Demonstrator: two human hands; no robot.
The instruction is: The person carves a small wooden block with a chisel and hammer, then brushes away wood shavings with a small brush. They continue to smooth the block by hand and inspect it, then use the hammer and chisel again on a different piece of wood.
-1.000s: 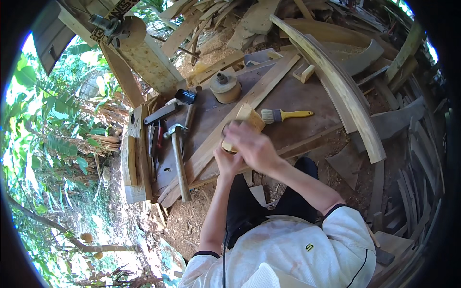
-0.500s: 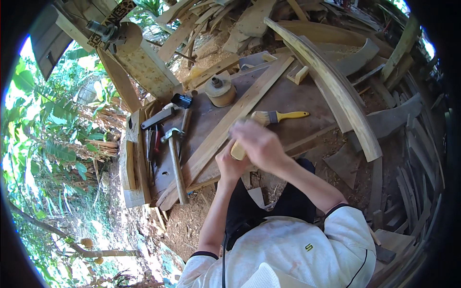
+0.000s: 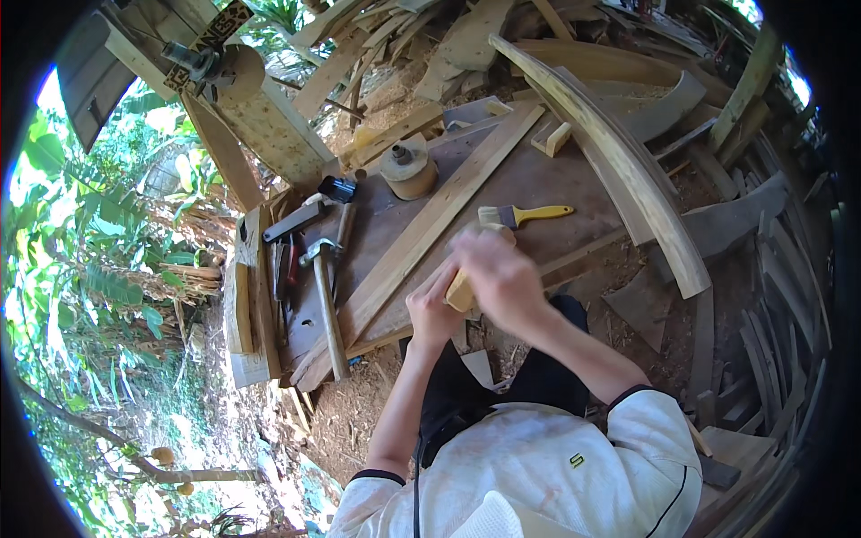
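Note:
My left hand is closed round the near end of a small pale wooden block, held over the workbench's near edge. Curled over the same block is my right hand, its fingers smeared by motion; what they hold against the wood is hidden. Just beyond them a paintbrush with a yellow handle lies on the bench. A long plank runs slantwise across the brown bench top, left of my hands.
At the bench's left lie a claw hammer, red-handled pliers and other tools. A round wooden piece with a metal top stands farther back. A long curved timber crosses the right side. Wood scraps pile up beyond it.
Both hands have shifted slightly to the right with the wooden block. My right hand has drawn back a little toward me along it; the tools on the bench stay put.

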